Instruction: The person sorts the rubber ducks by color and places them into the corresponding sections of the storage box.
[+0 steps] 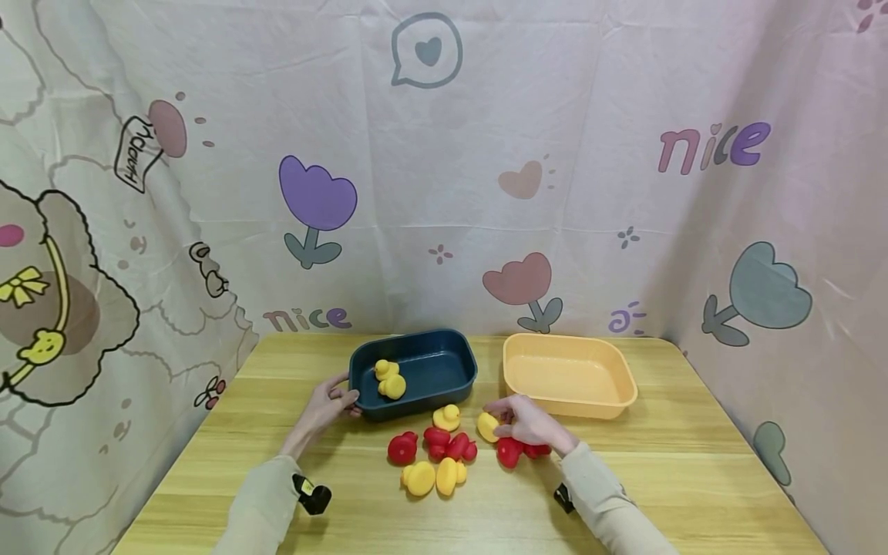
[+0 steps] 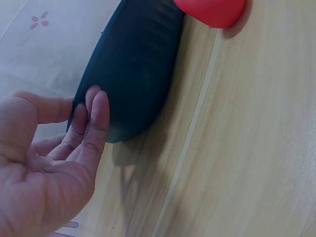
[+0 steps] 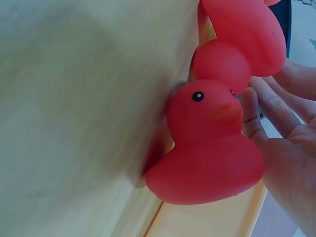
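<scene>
My left hand (image 1: 327,407) pinches the left rim of a dark blue tray (image 1: 435,401), thumb on one side of the wall and fingers on the other, as the left wrist view shows. Two yellow rubber ducks (image 1: 391,386) lie inside the tray at its left end. With fingertips and thumb, my right hand (image 1: 529,422) holds a yellow rubber duck (image 1: 487,427) low over the table. That duck is hidden in the right wrist view by red rubber ducks (image 3: 207,163) close to the palm.
In front of the tray lie several red ducks (image 1: 402,449) and yellow ducks (image 1: 419,479) on the wooden table (image 1: 361,516). A pale orange tray (image 1: 569,370) stands at the back right. Behind the table hangs a printed cloth (image 1: 430,154).
</scene>
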Tool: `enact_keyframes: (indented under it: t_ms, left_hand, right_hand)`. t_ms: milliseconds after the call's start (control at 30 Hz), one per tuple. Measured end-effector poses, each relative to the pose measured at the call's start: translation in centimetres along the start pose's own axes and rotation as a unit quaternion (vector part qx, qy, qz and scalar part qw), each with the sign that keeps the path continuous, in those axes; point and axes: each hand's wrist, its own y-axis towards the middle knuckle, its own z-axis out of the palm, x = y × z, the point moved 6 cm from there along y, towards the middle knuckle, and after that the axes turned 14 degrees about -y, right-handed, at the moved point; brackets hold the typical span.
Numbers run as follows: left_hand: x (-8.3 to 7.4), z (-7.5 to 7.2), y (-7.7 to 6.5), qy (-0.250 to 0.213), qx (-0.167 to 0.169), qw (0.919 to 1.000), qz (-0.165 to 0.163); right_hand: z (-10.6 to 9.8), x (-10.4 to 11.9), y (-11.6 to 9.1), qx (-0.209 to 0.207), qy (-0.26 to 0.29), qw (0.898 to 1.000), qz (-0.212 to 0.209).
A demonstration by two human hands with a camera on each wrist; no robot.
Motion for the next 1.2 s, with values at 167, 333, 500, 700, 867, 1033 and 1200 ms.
enact_keyframes:
  t_ms: [167,333,500,700,867,1033,1200]
  left_hand:
    - [0.0,0.0,0.0,0.001,-0.001,1.0,-0.002]
    - [0.1,-0.1,0.1,0.0,-0.001,1.0,-0.002]
    - [0.1,-0.1,0.2,-0.002,-0.001,1.0,-0.003]
    - [0.1,0.0,0.1,-0.002,0.001,1.0,-0.004]
    - [0.0,0.0,0.0,-0.005,0.005,1.0,-0.003]
    - [0.0,0.0,0.0,-0.004,0.004,1.0,-0.003]
    - [0.0,0.0,0.1,-0.004,0.005,1.0,0.0]
  right_hand:
    - [0.2,0.3,0.0,0.002,-0.016,1.0,-0.014]
    - [0.3,0.5,0.0,0.009,-0.012,0.999,-0.029]
    - [0.2,0.8,-0.2,0.011,-0.001,0.999,-0.043]
    - [-0.2,1.4,-0.3,-0.004,0.0,0.998,-0.066]
    - [-0.5,1.7,-0.2,-0.016,-0.003,0.997,-0.069]
    - [-0.7,1.8,-0.1,-0.028,0.008,0.998,-0.063]
    - [-0.9,1.8,-0.1,-0.051,0.033,0.997,-0.05]
